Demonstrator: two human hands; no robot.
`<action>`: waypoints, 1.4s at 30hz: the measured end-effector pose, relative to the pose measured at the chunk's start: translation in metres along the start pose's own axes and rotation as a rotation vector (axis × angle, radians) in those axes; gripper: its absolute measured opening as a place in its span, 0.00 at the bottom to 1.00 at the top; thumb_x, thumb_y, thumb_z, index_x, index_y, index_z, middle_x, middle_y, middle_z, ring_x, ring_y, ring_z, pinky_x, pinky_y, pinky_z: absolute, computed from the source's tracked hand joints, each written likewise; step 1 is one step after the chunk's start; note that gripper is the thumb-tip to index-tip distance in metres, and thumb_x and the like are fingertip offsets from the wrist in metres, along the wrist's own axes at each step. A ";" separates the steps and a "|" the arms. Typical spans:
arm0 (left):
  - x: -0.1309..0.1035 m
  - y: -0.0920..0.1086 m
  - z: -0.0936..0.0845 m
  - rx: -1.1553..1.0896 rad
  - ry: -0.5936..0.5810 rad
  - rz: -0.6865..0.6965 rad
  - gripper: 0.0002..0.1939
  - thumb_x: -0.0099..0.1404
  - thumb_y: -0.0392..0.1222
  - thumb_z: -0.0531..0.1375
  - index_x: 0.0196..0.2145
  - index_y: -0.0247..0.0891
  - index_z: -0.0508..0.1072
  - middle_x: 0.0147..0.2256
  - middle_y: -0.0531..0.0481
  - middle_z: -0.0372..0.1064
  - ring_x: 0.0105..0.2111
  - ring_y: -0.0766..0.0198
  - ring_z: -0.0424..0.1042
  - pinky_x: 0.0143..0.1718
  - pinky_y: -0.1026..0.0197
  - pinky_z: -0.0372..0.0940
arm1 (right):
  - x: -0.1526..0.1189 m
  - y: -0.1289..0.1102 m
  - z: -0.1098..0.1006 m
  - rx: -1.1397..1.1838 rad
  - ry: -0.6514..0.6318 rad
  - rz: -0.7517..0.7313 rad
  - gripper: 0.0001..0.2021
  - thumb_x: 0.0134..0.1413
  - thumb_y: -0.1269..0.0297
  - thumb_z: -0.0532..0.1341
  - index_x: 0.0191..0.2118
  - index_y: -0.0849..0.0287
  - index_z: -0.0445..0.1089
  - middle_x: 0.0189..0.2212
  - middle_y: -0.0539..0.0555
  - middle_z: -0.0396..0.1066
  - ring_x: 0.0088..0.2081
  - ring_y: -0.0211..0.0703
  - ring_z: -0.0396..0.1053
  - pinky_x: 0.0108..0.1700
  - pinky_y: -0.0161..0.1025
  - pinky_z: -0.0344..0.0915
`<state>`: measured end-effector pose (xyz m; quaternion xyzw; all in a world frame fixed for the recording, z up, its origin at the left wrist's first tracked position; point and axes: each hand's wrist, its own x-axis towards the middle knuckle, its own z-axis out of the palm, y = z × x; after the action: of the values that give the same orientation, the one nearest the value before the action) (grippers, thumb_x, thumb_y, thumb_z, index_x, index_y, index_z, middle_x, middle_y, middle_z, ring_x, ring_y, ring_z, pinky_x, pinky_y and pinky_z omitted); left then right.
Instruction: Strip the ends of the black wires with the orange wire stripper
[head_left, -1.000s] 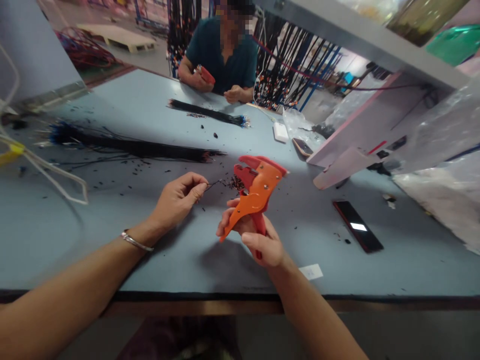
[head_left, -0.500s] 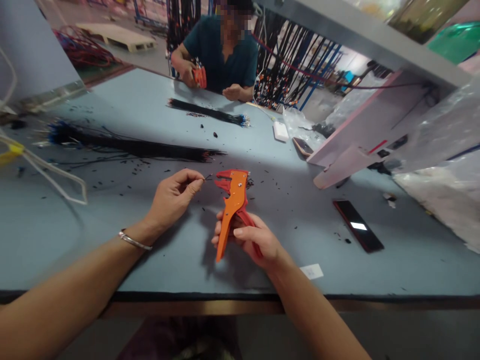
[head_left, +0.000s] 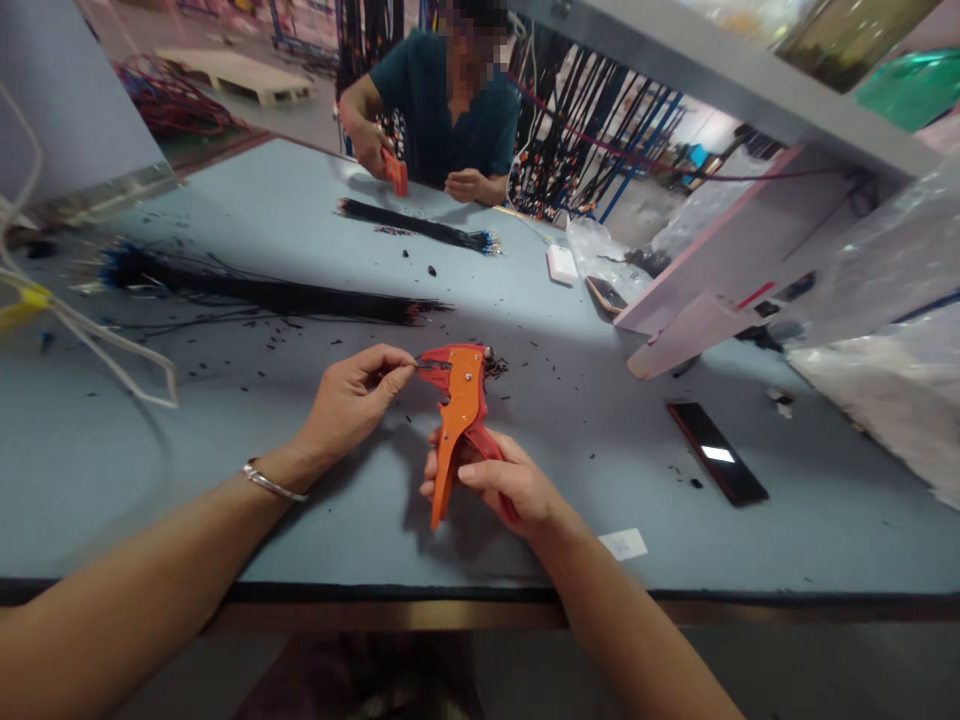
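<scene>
The left hand [head_left: 349, 395] pinches a thin black wire [head_left: 421, 366] between thumb and forefinger, its end apparently inside the red jaws of an orange-and-red pistol-shaped wire stripper [head_left: 463, 388], though that spot is hard to read. The right hand [head_left: 517, 487] is wrapped around the stripper's handles above the blue-grey tabletop [head_left: 637, 450]. A long black wire bundle [head_left: 285, 296] lies beyond the left hand.
</scene>
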<state>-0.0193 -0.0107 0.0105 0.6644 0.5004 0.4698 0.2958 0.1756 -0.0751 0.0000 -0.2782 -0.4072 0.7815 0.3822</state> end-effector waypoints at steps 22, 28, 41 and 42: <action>0.000 0.003 -0.002 -0.152 -0.044 -0.022 0.07 0.59 0.44 0.61 0.31 0.38 0.76 0.28 0.52 0.73 0.29 0.64 0.70 0.33 0.64 0.65 | 0.000 0.002 -0.001 -0.197 0.008 -0.004 0.20 0.46 0.57 0.70 0.42 0.62 0.67 0.34 0.53 0.70 0.33 0.41 0.70 0.35 0.39 0.68; -0.002 0.001 -0.004 -0.120 -0.064 -0.027 0.10 0.60 0.47 0.61 0.31 0.37 0.76 0.28 0.51 0.73 0.30 0.63 0.69 0.34 0.63 0.64 | 0.001 0.003 0.002 -0.265 0.005 -0.073 0.18 0.50 0.53 0.68 0.37 0.61 0.66 0.30 0.52 0.67 0.29 0.39 0.67 0.31 0.37 0.67; -0.002 -0.003 -0.002 -0.120 -0.037 0.037 0.07 0.61 0.44 0.61 0.31 0.38 0.75 0.25 0.53 0.70 0.26 0.66 0.66 0.30 0.65 0.63 | 0.001 0.004 0.003 -0.197 0.002 -0.077 0.17 0.48 0.55 0.68 0.38 0.60 0.66 0.30 0.51 0.67 0.29 0.39 0.68 0.30 0.37 0.68; -0.002 -0.003 -0.002 -0.123 -0.034 0.035 0.07 0.61 0.44 0.61 0.31 0.38 0.75 0.25 0.53 0.70 0.26 0.66 0.67 0.30 0.65 0.63 | 0.001 0.004 0.002 -0.189 -0.001 -0.077 0.17 0.48 0.55 0.68 0.38 0.61 0.66 0.31 0.52 0.68 0.29 0.40 0.68 0.30 0.37 0.68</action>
<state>-0.0224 -0.0115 0.0078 0.6614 0.4539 0.4934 0.3362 0.1718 -0.0770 -0.0025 -0.2969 -0.4898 0.7244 0.3837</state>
